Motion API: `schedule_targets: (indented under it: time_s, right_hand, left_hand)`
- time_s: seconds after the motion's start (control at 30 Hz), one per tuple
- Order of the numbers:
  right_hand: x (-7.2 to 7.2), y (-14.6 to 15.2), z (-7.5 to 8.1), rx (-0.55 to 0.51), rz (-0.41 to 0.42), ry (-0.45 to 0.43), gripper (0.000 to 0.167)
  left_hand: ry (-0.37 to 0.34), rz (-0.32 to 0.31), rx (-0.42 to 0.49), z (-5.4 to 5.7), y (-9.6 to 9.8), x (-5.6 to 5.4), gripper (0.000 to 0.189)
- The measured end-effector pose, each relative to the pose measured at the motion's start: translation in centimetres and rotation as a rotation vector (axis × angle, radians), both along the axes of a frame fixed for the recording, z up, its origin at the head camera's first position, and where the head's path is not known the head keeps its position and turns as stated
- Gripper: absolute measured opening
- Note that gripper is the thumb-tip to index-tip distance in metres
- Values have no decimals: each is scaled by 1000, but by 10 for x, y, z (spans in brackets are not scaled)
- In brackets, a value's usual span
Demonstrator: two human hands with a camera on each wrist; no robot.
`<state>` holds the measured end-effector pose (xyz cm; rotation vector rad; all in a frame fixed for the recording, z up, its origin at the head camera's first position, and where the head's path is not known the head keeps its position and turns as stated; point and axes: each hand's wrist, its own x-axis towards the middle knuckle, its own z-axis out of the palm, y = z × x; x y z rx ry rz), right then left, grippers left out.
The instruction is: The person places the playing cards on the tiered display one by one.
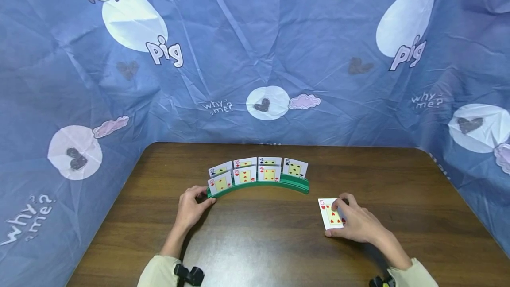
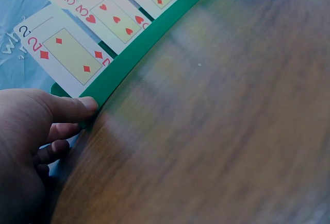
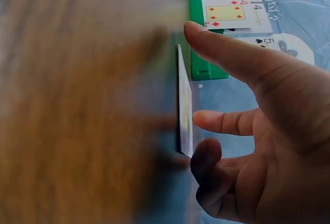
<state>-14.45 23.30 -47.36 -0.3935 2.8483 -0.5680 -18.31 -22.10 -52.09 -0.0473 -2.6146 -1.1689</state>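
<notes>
My left hand [image 1: 190, 207] pinches the left end of a curved green card holder [image 1: 295, 182], thumb in front. The two of diamonds [image 2: 67, 54] stands closest to it. Two rows of cards lean in the holder; the three of hearts [image 1: 245, 175] and four of diamonds [image 1: 269, 173] are in front, with black-suit cards behind. At the right end a five of spades [image 1: 295, 168] stands alone. My right hand [image 1: 356, 220] is over a five of hearts [image 1: 327, 212] low at the table. Its index fingertip touches the card's face, while the thumb is spread near one corner.
The brown wooden table [image 1: 255, 234] has rounded far corners. A blue printed cloth [image 1: 255, 56] hangs behind it and along both sides. The card holder stands near the far edge, left of the five of hearts.
</notes>
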Motion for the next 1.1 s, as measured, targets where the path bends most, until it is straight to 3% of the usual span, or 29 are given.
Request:
schedule_targets:
  time_s: [0.37, 0.7, 1.1]
  right_hand:
    - [0, -5, -2, 15, -30, 14, 54]
    - [-1, -9, -2, 53, -48, 34, 56]
    - [-4, -12, 1, 79, -69, 60, 50]
  left_hand:
    - [2, -1, 3, 1, 0, 0, 22]
    - [-19, 4, 0, 1, 0, 1, 23]
    - [6, 12, -2, 1, 1, 1, 24]
